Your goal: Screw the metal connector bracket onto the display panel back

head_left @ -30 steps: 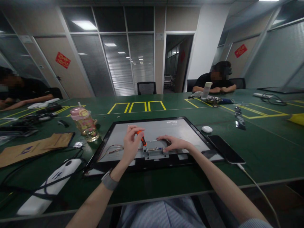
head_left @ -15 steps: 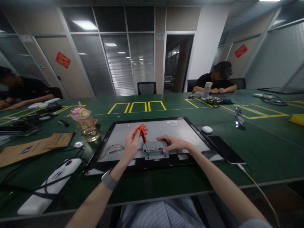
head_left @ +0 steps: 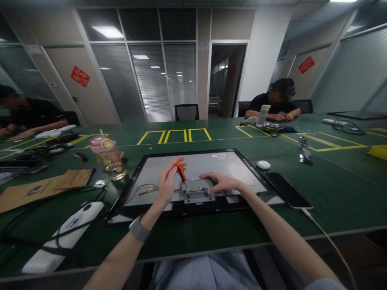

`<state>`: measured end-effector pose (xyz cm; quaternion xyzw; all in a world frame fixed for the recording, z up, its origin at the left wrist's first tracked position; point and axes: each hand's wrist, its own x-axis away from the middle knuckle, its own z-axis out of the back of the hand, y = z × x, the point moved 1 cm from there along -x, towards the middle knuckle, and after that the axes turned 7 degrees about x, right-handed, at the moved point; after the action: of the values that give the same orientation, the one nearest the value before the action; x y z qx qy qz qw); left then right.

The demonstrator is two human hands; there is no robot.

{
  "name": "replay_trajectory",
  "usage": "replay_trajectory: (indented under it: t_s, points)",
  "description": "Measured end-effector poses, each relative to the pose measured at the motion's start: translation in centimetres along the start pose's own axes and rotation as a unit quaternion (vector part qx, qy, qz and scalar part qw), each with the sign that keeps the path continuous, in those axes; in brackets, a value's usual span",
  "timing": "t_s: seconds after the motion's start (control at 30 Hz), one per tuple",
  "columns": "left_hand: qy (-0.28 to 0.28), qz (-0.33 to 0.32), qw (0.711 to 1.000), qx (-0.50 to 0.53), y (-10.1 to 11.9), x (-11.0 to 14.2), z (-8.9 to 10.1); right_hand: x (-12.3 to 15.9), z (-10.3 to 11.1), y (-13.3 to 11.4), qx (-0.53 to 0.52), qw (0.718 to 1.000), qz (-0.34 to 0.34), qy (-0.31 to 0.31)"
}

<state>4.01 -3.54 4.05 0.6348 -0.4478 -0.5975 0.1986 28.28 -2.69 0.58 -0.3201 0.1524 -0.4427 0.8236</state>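
Observation:
A monitor panel [head_left: 229, 161] lies face down on the green table, its grey metal back up. My left hand [head_left: 167, 183] is closed round an orange-handled screwdriver [head_left: 182, 174], whose tip stands on a small metal bracket [head_left: 198, 194] with connector ports near the panel's front edge. My right hand [head_left: 219, 182] rests flat on the panel just right of the bracket, fingers stretched toward it. Thin wires [head_left: 142, 190] run across the panel to the left of my left hand.
A pink-lidded bottle [head_left: 108, 157] and brown paper bag [head_left: 45, 186] lie to the left, a white power strip [head_left: 62, 235] with cables at front left. A phone [head_left: 286, 189] and white earbud case [head_left: 263, 164] sit right of the panel. Two other people sit at the table's far sides.
My left hand has shifted its grip on the screwdriver, fingers turning round the handle. The right hand and the panel have stayed in place.

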Motion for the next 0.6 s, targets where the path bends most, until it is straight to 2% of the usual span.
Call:
replay_trajectory:
  t_s: [0.1,0.3,0.5,0.6]
  points:
    - [0.004,0.005,1.0,-0.016,0.03,0.17,-0.02,-0.03,-0.04,0.18,-0.002,1.0,-0.005,0.0]
    - [0.03,-0.062,0.992,-0.109,0.47,-0.02,0.05,0.01,-0.02,0.22,-0.01,1.0,0.006,-0.002]
    - [-0.002,0.006,1.0,-0.007,0.13,0.07,-0.06,0.05,0.06,0.04,0.002,1.0,-0.004,-0.006]
    - [0.004,0.016,1.0,-0.017,0.19,0.19,-0.12,0.05,0.03,0.01,0.002,1.0,-0.003,-0.004]
